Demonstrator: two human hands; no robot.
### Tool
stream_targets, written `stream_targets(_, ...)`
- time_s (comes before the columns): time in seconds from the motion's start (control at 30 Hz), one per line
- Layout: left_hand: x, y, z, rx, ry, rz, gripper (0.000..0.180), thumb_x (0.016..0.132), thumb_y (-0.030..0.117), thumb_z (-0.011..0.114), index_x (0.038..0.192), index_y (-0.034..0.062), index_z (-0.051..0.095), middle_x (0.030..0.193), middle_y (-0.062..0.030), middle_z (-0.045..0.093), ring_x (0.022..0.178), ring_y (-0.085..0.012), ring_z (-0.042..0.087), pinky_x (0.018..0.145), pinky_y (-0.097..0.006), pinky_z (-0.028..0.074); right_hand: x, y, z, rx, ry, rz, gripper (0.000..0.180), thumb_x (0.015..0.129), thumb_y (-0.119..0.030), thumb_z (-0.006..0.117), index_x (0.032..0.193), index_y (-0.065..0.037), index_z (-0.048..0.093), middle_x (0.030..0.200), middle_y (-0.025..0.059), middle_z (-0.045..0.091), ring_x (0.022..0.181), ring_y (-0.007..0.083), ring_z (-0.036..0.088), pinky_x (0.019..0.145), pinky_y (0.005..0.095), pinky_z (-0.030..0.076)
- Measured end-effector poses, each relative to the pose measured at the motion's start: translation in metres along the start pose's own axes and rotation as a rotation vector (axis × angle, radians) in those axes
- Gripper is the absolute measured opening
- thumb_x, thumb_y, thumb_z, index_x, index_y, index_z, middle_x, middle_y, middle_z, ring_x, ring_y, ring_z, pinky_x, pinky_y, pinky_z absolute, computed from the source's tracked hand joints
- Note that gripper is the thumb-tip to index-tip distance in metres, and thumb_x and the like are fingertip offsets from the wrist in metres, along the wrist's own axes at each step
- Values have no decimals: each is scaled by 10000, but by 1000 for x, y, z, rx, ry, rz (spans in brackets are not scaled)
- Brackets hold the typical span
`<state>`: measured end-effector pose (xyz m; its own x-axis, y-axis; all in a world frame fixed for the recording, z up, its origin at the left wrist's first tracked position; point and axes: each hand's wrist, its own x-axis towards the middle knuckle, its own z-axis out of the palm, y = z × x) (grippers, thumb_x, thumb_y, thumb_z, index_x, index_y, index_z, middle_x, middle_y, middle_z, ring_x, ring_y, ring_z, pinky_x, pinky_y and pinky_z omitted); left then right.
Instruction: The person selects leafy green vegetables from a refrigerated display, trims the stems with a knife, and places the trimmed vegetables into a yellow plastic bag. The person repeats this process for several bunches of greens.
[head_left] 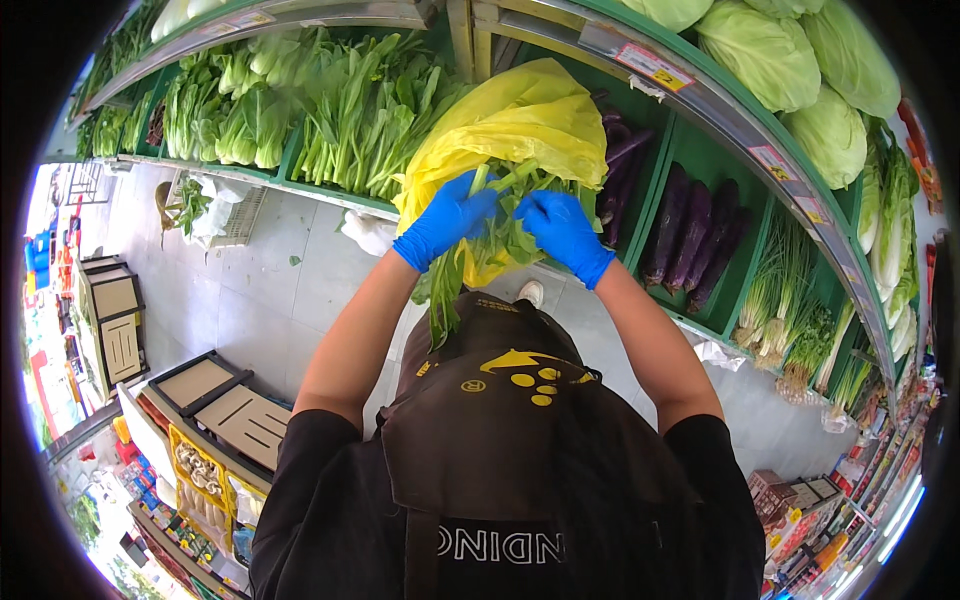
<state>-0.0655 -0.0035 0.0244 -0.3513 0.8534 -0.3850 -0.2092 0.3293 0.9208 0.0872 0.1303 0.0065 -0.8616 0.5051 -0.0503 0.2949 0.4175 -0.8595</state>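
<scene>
Both my hands wear blue gloves and work over leafy green stems in front of a yellow plastic bag (530, 110). My left hand (455, 218) is closed round a stalk of leafy greens (447, 290), whose leaves hang down past my wrist toward my apron. My right hand (562, 230) has its fingers curled in at the edge of more greens; what lies between its fingertips is hidden. The bag is bunched open on the shelf edge, with stems (515, 180) showing at its mouth.
Leafy greens (370, 120) fill the green shelf to the left. Eggplants (695, 230) and spring onions (770, 295) lie to the right, cabbages (770, 60) above. A white basket (240, 215) stands on the grey tiled floor (260, 270). Cream-panelled stands (225, 405) are at lower left.
</scene>
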Motion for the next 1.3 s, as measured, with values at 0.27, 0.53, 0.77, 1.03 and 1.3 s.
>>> stream_targets(0.27,2,-10,6,66,-64,-55,297,928,298,592,1016,14,604,774,-31,577,657,-108,543,599,-254,473,-2,-3,5,113,-160,178,278,819,-235,510,812,2,656,737,227,623,660,381,612,621,443,477)
stream_targets(0.53,-2,-15,11,200,-79,-28,304,945,304,584,997,5,587,721,-15,540,614,-87,511,560,-242,441,-7,15,17,74,-206,136,284,819,-249,502,804,-6,648,722,222,613,666,393,607,620,457,471)
stream_targets(0.77,1,-19,11,161,-63,-54,286,945,285,580,1019,10,602,726,-10,536,624,-91,494,570,-239,433,-6,19,16,70,-269,172,276,838,-185,503,846,36,667,718,132,658,578,189,620,547,321,500)
stream_targets(1.03,-16,-8,-10,-131,-63,143,242,977,145,503,1146,-22,549,932,-66,627,764,-122,571,733,-259,491,-27,100,17,-75,-189,255,275,833,-180,520,946,15,677,784,152,669,650,204,647,593,331,514)
stream_targets(1.3,-61,-13,-49,-2,12,138,371,903,28,568,1270,11,516,1053,-51,589,905,-133,583,825,-294,504,-21,52,30,140,-92,180,250,820,-185,555,948,-23,695,712,182,644,648,279,643,617,369,500)
